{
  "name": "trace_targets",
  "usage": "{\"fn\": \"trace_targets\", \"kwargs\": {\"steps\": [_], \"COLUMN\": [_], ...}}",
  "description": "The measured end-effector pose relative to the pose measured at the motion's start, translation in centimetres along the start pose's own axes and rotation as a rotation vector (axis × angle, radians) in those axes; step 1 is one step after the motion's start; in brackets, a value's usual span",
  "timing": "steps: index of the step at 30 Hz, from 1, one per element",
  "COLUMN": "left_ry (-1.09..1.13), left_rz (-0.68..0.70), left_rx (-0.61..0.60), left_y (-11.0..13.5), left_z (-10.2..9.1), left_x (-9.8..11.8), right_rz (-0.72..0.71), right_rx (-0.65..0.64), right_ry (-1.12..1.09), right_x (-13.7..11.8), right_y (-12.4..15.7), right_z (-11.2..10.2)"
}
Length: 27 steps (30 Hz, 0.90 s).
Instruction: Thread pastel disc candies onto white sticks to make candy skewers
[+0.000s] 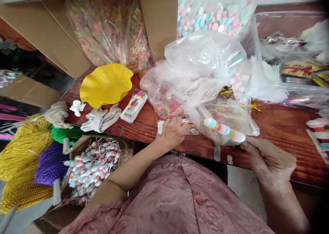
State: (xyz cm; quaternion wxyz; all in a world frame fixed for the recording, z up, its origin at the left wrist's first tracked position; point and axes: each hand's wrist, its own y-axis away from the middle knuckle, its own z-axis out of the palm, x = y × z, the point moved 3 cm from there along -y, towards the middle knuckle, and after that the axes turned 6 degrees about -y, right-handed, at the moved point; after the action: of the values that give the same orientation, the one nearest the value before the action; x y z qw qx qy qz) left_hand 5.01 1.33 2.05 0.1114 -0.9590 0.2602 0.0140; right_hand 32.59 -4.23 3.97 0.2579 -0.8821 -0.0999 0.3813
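My left hand point(172, 132) rests on the wooden table point(280, 127) with its fingers curled on a small white packet point(160, 127) at the mouth of a clear plastic bag point(203, 73). My right hand point(269, 160) pinches the end of a clear wrapped roll of pastel candy discs point(224, 129) near the table's front edge. The bag holds several coloured sweets and lies crumpled between the two hands.
A yellow wavy bowl point(106, 84), a white cloth point(100, 119) and a small candy pack point(134, 105) lie at the left. Large bags of sweets point(110, 28) lean on cardboard boxes behind. A box of lollipops point(92, 165) and yellow, purple, green cord bundles point(25, 158) sit low left.
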Motion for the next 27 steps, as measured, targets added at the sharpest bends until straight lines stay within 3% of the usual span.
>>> {"fn": "trace_targets", "kwargs": {"steps": [8, 14, 19, 27], "left_ry": [0.064, 0.421, 0.708, 0.638], "left_rz": [-0.047, -0.114, -0.062, 0.015], "left_rx": [0.017, 0.181, 0.272, 0.257], "left_y": [0.1, 0.1, 0.5, 0.7], "left_z": [0.2, 1.2, 2.4, 2.7], "left_x": [0.1, -2.0, -2.9, -2.7], "right_rz": [-0.054, -0.144, -0.234, -0.376], "right_rx": [-0.029, -0.133, -0.191, -0.308], "right_ry": [-0.046, -0.057, -0.001, 0.196], "right_x": [-0.3, -1.4, -1.5, -2.0], "right_y": [0.4, -0.3, -0.9, -2.0], "right_z": [-0.5, 0.4, 0.8, 0.9]}}
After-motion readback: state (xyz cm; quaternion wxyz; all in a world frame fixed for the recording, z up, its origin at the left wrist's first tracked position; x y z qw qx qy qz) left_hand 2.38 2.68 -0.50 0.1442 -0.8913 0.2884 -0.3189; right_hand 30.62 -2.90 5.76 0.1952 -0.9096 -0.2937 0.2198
